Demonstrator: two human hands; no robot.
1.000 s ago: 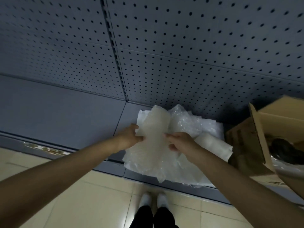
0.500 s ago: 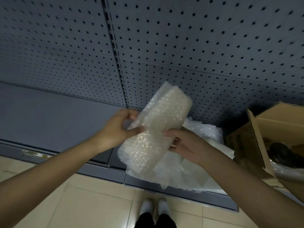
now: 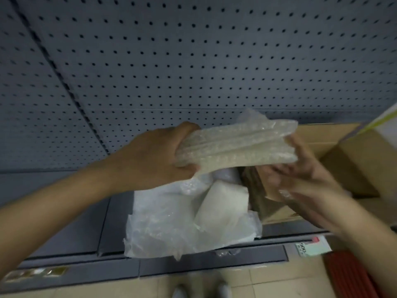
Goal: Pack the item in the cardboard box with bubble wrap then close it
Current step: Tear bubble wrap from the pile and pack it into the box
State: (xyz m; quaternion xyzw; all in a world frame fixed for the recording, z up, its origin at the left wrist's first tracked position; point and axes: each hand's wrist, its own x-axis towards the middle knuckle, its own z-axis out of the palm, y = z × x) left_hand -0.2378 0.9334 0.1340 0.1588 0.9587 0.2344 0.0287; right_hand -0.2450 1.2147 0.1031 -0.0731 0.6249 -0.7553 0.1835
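Note:
A folded wad of bubble wrap (image 3: pixel 236 147) hangs level in the air between both hands. My left hand (image 3: pixel 154 155) grips its left end. My right hand (image 3: pixel 300 166) holds its right end from below, fingers blurred. Just behind and right of the wad stands the open cardboard box (image 3: pixel 354 164), its flaps up; its inside is hidden from here. A loose pile of more bubble wrap and white foam sheets (image 3: pixel 189 220) lies on the grey shelf (image 3: pixel 75 216) below the hands.
A grey pegboard wall (image 3: pixel 193 61) rises behind the shelf. A price label (image 3: pixel 309 247) sits on the shelf's front edge at the right. Something red (image 3: pixel 352 276) lies on the tiled floor at lower right. My shoes (image 3: pixel 199 291) show at the bottom.
The wad has been lifted off the pile, turned level and carried right toward the box. The view has swung right, bringing the box closer.

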